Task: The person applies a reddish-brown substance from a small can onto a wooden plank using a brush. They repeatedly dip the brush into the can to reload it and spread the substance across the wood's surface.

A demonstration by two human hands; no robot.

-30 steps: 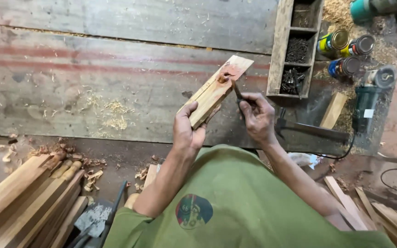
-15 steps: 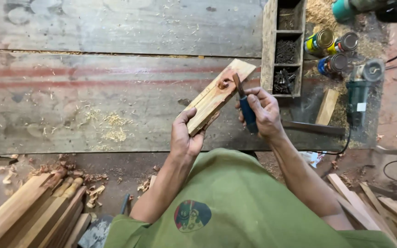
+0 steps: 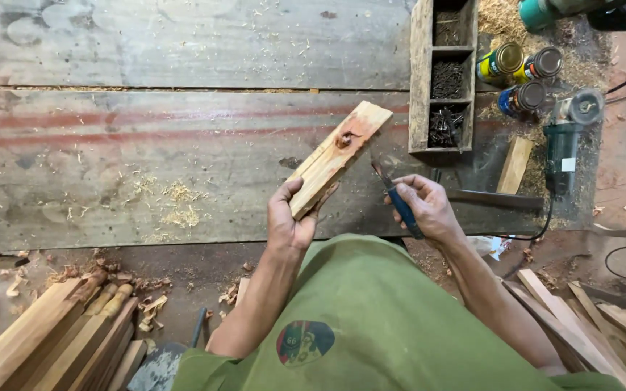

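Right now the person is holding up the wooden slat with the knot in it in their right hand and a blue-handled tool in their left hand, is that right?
Not quite: the hands are swapped. The head view shows the left hand holding up the wooden slat with the knot in it, while the right hand grips the blue-handled tool.

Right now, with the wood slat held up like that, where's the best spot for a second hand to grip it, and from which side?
Probably the far upper end of the wood slat, past the knot. The left hand already wraps the near lower end, and the slat tilts up to the right, leaving that end free above the workbench. Come from the right, where the right hand holds a blue-handled tool.
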